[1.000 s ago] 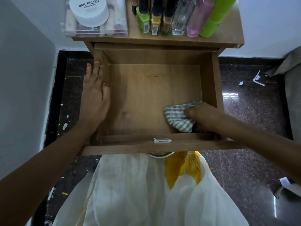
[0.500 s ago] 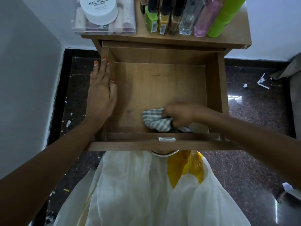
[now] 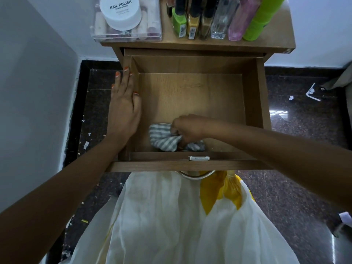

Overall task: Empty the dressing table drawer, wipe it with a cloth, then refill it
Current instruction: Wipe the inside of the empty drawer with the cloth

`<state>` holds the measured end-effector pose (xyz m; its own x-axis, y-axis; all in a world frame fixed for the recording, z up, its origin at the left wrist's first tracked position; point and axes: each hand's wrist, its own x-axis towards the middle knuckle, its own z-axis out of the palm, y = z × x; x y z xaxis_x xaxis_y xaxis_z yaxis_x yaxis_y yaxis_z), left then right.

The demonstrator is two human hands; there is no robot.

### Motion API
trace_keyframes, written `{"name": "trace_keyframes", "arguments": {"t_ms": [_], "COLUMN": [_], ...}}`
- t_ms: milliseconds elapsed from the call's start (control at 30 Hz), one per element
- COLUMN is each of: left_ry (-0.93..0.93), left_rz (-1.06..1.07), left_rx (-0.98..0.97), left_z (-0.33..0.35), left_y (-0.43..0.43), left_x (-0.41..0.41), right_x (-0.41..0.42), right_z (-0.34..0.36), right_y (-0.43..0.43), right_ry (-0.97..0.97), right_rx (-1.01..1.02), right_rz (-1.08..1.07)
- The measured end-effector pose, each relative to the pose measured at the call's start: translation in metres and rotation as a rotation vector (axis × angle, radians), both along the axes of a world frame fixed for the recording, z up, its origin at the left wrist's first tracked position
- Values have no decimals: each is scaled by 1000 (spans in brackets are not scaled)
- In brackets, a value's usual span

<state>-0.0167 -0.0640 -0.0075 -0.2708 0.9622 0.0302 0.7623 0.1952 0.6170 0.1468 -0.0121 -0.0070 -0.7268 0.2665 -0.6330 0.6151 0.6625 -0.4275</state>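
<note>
The wooden drawer [image 3: 253, 103] is pulled out under the dressing table top and holds nothing but the cloth. A grey and white striped cloth [image 3: 162, 139] lies bunched on the drawer floor near the front wall. My right hand [image 3: 187, 129] grips it from the right, fingers closed in the fabric. My left hand [image 3: 123, 109] lies flat along the drawer's left wall, fingers spread and pointing to the back.
On the table top stand a clear box [image 3: 152, 21] with a white nail polish wipes tub [image 3: 122, 12] on it, and several bottles [image 3: 196, 18]. A metal handle [image 3: 196, 175] hangs below the drawer front. White and yellow fabric [image 3: 171, 216] covers my lap. Dark littered floor [image 3: 297, 187] lies around.
My right hand has swept the cloth leftward along the front of the drawer floor, from the right corner toward the middle. My left hand stays on the left wall.
</note>
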Motion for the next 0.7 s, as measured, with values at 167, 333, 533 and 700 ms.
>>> {"name": "trace_keyframes", "arguments": {"t_ms": [167,333,533,700], "left_ry": [-13,-19,1,-1], "left_rz": [2,10,3,-2], "left_rx": [6,16,16,3], "left_z": [0,-1,-3,-2], "left_y": [0,0,1,1], "left_x": [0,0,-1,-1], "right_x": [64,106,96,68], "right_z": [9,14,20,13], "right_y": [8,16,11,-1], "right_ry": [-156,-322,-228,5], "right_rx": [61,122,103,90], "right_rz": [-25,5,81,107]}}
